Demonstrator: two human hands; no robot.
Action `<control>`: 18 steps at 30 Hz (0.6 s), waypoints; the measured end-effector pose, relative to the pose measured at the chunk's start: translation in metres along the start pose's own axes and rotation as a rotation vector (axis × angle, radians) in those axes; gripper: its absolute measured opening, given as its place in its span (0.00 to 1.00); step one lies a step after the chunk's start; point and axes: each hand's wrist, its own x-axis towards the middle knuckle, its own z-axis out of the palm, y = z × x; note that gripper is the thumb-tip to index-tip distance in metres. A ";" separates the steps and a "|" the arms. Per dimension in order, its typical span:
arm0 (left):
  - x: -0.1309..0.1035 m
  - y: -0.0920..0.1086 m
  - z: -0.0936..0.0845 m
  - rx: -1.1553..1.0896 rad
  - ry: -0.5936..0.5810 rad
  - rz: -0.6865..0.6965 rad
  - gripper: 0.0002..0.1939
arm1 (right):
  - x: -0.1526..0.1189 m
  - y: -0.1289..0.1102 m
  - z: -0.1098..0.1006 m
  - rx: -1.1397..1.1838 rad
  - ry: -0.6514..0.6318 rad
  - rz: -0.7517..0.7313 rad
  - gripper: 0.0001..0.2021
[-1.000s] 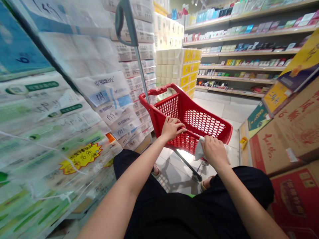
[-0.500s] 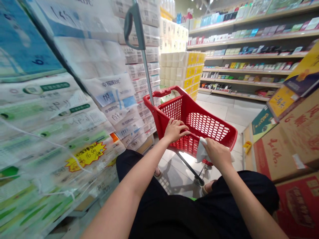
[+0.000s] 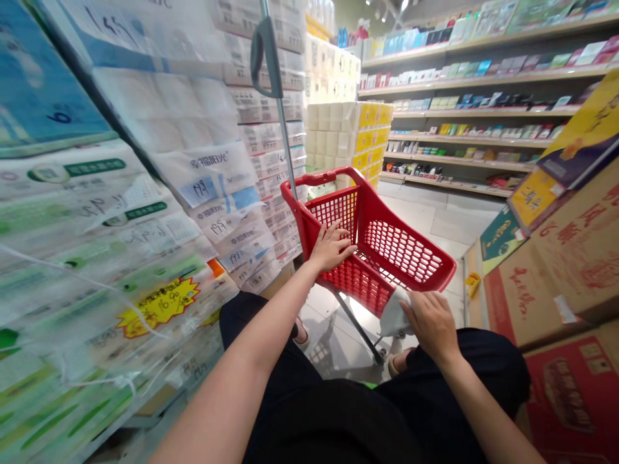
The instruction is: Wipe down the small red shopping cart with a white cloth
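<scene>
A red plastic shopping cart (image 3: 338, 274) with perforated basket walls stands in front of my knees, turned at an angle. Resting on its near rim, my left hand (image 3: 331, 247) has its fingers spread and lies flat on the plastic. My right hand (image 3: 434, 322) grips a white cloth (image 3: 395, 313) at the cart's near right corner. The cloth covers that corner and hangs over the outside of the wall. Part of it is hidden behind my right fingers. A grey pole with a grey loop handle (image 3: 267, 59) rises from the cart's far left side.
Stacked paper packs (image 3: 227, 193) line the left side close to my knee, with a yellow price tag (image 3: 159, 306). Cardboard boxes (image 3: 575, 251) stand close on the right. Behind the cart are yellow-and-white tissue packs (image 3: 374, 138), tiled floor (image 3: 425, 212) and stocked shelves (image 3: 464, 113).
My right hand and the cloth have shifted a little down and to the right along the cart's corner. My left hand has slid slightly left on the rim, fingers more spread.
</scene>
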 end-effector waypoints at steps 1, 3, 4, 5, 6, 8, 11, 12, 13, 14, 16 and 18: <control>0.001 -0.003 0.002 0.006 0.009 -0.033 0.19 | 0.001 -0.008 0.000 0.018 -0.003 -0.005 0.13; 0.002 -0.007 0.006 0.004 0.041 -0.113 0.18 | 0.005 -0.022 -0.001 0.049 -0.014 -0.012 0.13; 0.003 -0.007 0.009 -0.002 0.059 -0.153 0.17 | 0.007 -0.028 -0.001 0.060 -0.027 -0.017 0.13; 0.002 -0.006 0.012 -0.010 0.076 -0.187 0.18 | 0.010 -0.033 -0.001 0.068 -0.043 -0.022 0.13; 0.001 -0.003 0.015 -0.018 0.088 -0.210 0.18 | 0.013 -0.038 -0.001 0.075 -0.061 -0.028 0.13; -0.004 0.008 0.021 -0.033 0.092 -0.215 0.19 | 0.019 -0.045 0.000 0.094 -0.095 -0.041 0.13; -0.017 0.037 0.025 -0.058 0.060 -0.175 0.20 | 0.025 -0.052 0.002 0.136 -0.117 -0.050 0.12; -0.023 0.048 0.026 -0.068 0.047 -0.157 0.20 | 0.026 -0.053 0.003 0.150 -0.112 -0.052 0.12; -0.029 0.059 0.026 -0.079 0.036 -0.133 0.19 | 0.026 -0.055 0.004 0.163 -0.102 -0.052 0.12; -0.036 0.070 0.025 -0.094 0.027 -0.102 0.19 | 0.026 -0.055 0.004 0.172 -0.092 -0.052 0.13; -0.046 0.086 0.023 -0.135 -0.003 -0.042 0.18 | 0.023 -0.055 0.004 0.179 -0.073 -0.065 0.13; -0.054 0.093 0.019 -0.180 -0.038 -0.022 0.18 | 0.020 -0.052 0.003 0.174 -0.075 -0.095 0.14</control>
